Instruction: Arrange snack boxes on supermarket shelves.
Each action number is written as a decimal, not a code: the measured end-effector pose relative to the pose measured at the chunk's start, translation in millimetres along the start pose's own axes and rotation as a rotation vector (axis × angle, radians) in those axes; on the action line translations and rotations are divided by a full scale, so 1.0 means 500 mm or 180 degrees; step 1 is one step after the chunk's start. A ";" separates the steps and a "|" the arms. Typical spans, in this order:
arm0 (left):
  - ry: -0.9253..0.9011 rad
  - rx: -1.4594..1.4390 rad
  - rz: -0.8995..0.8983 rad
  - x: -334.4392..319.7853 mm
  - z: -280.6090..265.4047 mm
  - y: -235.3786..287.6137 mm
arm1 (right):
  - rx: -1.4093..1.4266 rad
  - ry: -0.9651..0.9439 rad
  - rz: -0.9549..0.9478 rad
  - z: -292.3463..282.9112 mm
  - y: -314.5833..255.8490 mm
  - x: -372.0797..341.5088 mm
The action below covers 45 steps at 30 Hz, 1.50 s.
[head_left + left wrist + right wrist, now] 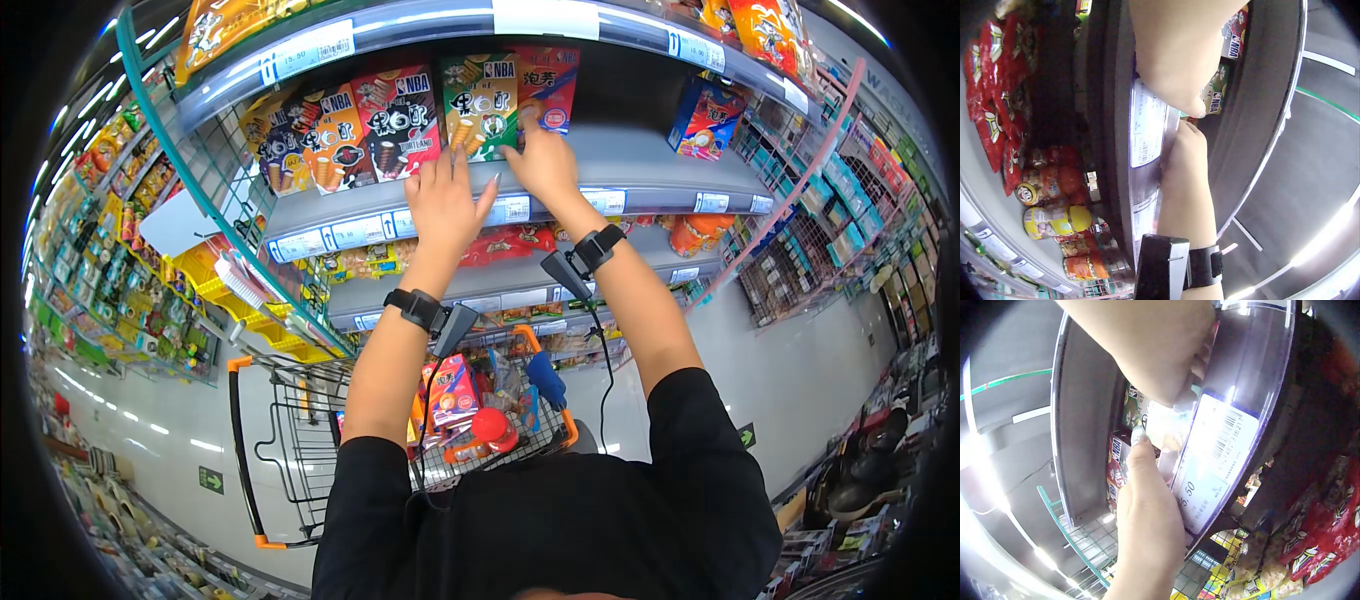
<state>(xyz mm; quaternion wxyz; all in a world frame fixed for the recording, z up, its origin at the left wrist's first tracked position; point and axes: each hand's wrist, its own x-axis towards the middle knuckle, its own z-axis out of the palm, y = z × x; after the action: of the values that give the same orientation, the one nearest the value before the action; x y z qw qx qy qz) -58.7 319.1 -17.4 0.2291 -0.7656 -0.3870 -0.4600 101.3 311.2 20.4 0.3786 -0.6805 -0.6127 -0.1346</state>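
1 green NBA snack box (481,100) stands upright: left hand (445,203) at its lower-left corner, fingers straight; right hand (546,167) at its right edge, grip impossible to tell.

Red-lidded jar (492,429) in cart (243,450); green floor sign (211,480).

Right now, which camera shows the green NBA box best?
The head view: the green NBA box faces it, mostly uncovered. The left and right wrist views show only parts, past the left hand and right hand respectively.
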 end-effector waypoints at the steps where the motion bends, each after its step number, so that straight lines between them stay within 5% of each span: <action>1: 0.0002 0.0014 0.0002 0.001 -0.001 0.000 | 0.0025 0.0001 -0.0015 0.001 0.001 0.002; 45: -0.0260 0.0153 0.0000 0.010 -0.005 0.006 | 0.0259 0.0131 -0.0332 -0.006 -0.001 -0.006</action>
<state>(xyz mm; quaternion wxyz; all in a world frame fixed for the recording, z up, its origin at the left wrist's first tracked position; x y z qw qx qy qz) -56.4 317.5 -11.9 0.2315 -0.7781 -0.4070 -0.4188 101.0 306.8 20.9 0.4110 -0.6288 -0.6444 -0.1431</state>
